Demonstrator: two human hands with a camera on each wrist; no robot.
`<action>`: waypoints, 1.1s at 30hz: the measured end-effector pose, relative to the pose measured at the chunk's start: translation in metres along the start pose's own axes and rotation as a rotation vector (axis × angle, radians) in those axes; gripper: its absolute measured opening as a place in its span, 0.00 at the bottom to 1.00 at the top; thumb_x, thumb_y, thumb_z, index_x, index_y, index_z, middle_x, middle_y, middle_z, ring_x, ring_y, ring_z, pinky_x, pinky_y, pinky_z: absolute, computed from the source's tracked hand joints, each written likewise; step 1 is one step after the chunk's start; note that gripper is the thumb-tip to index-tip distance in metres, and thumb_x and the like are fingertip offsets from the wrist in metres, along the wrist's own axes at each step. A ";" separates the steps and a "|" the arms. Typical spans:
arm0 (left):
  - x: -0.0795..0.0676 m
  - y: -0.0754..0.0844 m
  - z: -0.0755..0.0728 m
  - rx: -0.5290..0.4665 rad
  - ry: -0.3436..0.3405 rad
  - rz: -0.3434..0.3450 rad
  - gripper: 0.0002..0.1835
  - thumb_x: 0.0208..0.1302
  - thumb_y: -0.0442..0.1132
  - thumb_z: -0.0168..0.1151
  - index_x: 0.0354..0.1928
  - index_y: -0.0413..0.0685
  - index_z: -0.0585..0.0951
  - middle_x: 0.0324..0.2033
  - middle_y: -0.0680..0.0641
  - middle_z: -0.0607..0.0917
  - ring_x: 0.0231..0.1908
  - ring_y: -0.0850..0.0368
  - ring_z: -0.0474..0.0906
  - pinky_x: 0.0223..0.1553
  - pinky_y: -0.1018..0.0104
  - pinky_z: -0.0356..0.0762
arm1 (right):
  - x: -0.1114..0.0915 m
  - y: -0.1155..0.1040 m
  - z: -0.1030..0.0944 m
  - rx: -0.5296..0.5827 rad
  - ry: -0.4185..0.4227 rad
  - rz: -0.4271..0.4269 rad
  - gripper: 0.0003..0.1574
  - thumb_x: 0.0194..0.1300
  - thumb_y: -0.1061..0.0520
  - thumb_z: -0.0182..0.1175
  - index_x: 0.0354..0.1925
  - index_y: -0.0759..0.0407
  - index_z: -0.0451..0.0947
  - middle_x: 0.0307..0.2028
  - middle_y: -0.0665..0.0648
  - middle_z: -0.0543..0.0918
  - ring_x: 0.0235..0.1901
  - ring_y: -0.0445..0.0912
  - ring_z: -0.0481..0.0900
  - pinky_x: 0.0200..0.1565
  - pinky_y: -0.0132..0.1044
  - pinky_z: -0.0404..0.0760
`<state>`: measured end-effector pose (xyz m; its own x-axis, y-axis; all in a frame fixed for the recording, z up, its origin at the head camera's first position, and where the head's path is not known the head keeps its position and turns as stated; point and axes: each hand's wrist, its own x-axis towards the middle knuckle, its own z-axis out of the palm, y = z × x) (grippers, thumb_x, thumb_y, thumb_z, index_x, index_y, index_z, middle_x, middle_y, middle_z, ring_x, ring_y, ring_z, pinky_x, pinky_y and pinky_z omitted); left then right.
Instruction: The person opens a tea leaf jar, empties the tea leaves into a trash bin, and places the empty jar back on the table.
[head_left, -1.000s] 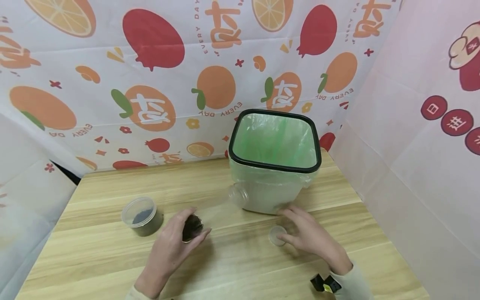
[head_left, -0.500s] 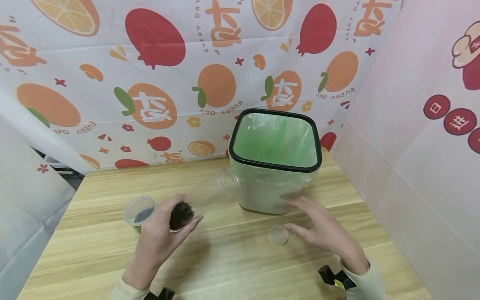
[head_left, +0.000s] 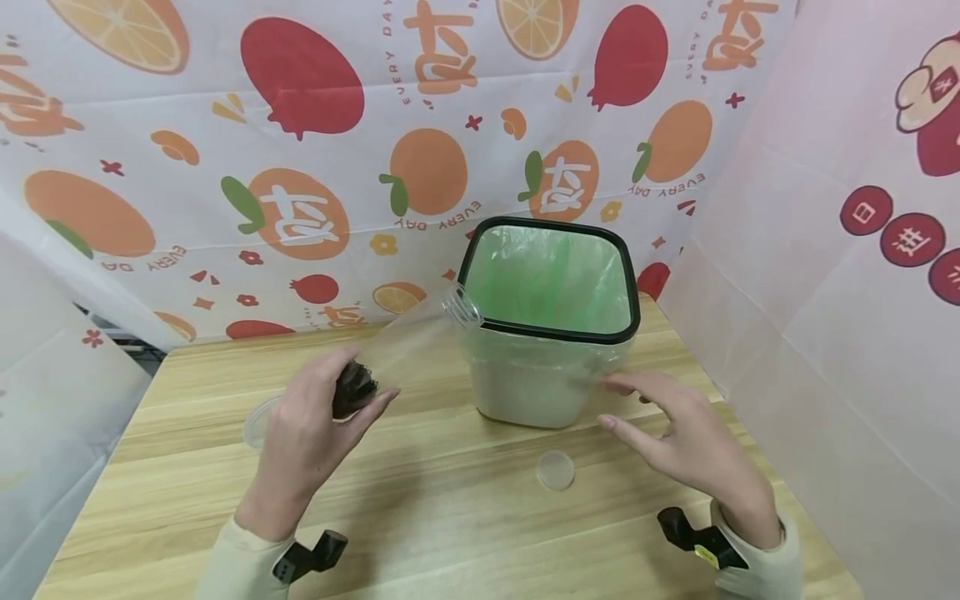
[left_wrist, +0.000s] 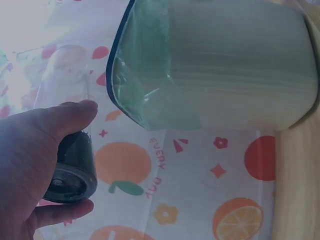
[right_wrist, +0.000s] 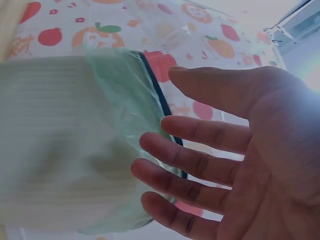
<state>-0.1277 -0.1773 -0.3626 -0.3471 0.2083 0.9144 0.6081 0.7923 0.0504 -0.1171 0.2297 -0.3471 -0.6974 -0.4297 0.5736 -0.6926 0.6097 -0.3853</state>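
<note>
My left hand (head_left: 300, 437) grips a clear plastic bottle (head_left: 412, 342) near its base, thumb on one side and fingers on the other. Dark, loose-looking matter lies in the bottle's base, which shows well in the left wrist view (left_wrist: 75, 170). Tilted, the bottle points its open mouth right, at the near left rim of the trash bin (head_left: 525, 392). That bin has a black rim and a thin green bag liner. My right hand (head_left: 693, 437) hangs to the bin's right front, fingers spread and slightly bent, holding nothing. A small round translucent cap (head_left: 556, 471) lies flat on the table.
Behind my left hand, a clear round tub (head_left: 257, 423) is mostly hidden. The wooden table (head_left: 465, 525) meets a fruit-printed cloth (head_left: 420, 242) at the back and a pale cloth wall (head_left: 810, 350) on the right.
My left hand has moved left and up, lifting the bottle so its mouth rises from beside the bin's wall to its rim. My right hand has drawn away rightward from the cap.
</note>
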 end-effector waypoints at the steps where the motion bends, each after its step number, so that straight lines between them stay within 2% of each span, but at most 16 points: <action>1: 0.002 -0.001 0.000 0.000 -0.010 0.002 0.35 0.69 0.61 0.61 0.55 0.32 0.77 0.40 0.36 0.86 0.37 0.42 0.84 0.39 0.49 0.84 | 0.002 0.000 -0.002 0.003 0.010 -0.005 0.29 0.52 0.63 0.77 0.54 0.53 0.84 0.49 0.50 0.89 0.48 0.42 0.86 0.47 0.21 0.79; 8: 0.018 -0.003 0.001 -0.011 -0.051 0.015 0.35 0.70 0.62 0.59 0.58 0.34 0.77 0.47 0.37 0.86 0.45 0.41 0.85 0.49 0.51 0.82 | 0.015 0.000 -0.011 0.006 0.134 -0.026 0.27 0.50 0.67 0.76 0.51 0.57 0.85 0.43 0.52 0.90 0.42 0.37 0.82 0.45 0.24 0.79; 13: 0.031 -0.002 0.002 -0.036 -0.106 0.013 0.34 0.70 0.62 0.57 0.58 0.35 0.77 0.49 0.38 0.85 0.49 0.42 0.84 0.53 0.50 0.82 | 0.027 -0.002 -0.013 0.041 0.202 -0.043 0.24 0.51 0.69 0.74 0.50 0.62 0.85 0.41 0.58 0.90 0.42 0.36 0.82 0.48 0.23 0.78; 20: 0.042 0.001 0.005 -0.077 -0.149 0.001 0.32 0.69 0.61 0.59 0.58 0.39 0.79 0.51 0.39 0.84 0.49 0.42 0.83 0.50 0.44 0.85 | 0.040 -0.004 -0.012 0.060 0.267 -0.066 0.22 0.53 0.68 0.72 0.49 0.64 0.85 0.42 0.59 0.89 0.43 0.44 0.83 0.51 0.21 0.76; 23: 0.045 0.000 0.006 -0.097 -0.154 0.007 0.30 0.65 0.57 0.67 0.58 0.41 0.79 0.52 0.38 0.83 0.48 0.43 0.83 0.47 0.44 0.86 | 0.044 -0.005 -0.011 0.063 0.281 -0.063 0.22 0.54 0.68 0.71 0.50 0.64 0.85 0.43 0.59 0.89 0.43 0.48 0.83 0.53 0.22 0.75; 26: 0.051 -0.001 0.007 -0.109 -0.157 0.010 0.33 0.52 0.49 0.80 0.58 0.42 0.80 0.51 0.38 0.82 0.46 0.44 0.82 0.45 0.45 0.86 | 0.050 -0.006 -0.011 0.057 0.285 -0.066 0.23 0.54 0.67 0.72 0.50 0.65 0.84 0.44 0.60 0.88 0.46 0.49 0.82 0.56 0.23 0.75; 28: 0.055 -0.001 0.007 -0.119 -0.158 0.010 0.37 0.43 0.43 0.85 0.58 0.43 0.80 0.51 0.38 0.82 0.46 0.45 0.81 0.45 0.46 0.86 | 0.054 -0.006 -0.011 0.055 0.288 -0.071 0.23 0.54 0.67 0.72 0.50 0.65 0.84 0.46 0.61 0.88 0.48 0.49 0.82 0.59 0.23 0.74; 30: 0.059 -0.001 0.007 -0.123 -0.153 0.013 0.38 0.40 0.40 0.86 0.58 0.44 0.81 0.51 0.37 0.81 0.44 0.45 0.80 0.44 0.48 0.84 | 0.059 -0.007 -0.009 0.057 0.287 -0.079 0.22 0.54 0.66 0.72 0.50 0.65 0.84 0.46 0.61 0.88 0.50 0.49 0.82 0.62 0.25 0.74; 33: 0.063 -0.001 0.007 -0.136 -0.147 0.021 0.37 0.42 0.41 0.85 0.58 0.45 0.81 0.52 0.37 0.81 0.44 0.45 0.79 0.41 0.50 0.82 | 0.064 -0.008 -0.007 0.055 0.269 -0.081 0.23 0.55 0.64 0.73 0.51 0.64 0.84 0.46 0.61 0.88 0.51 0.49 0.82 0.62 0.26 0.73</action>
<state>-0.1550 -0.1610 -0.3080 -0.4279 0.3137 0.8476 0.7040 0.7039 0.0949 -0.1550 0.2015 -0.3020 -0.5705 -0.2784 0.7727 -0.7582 0.5402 -0.3652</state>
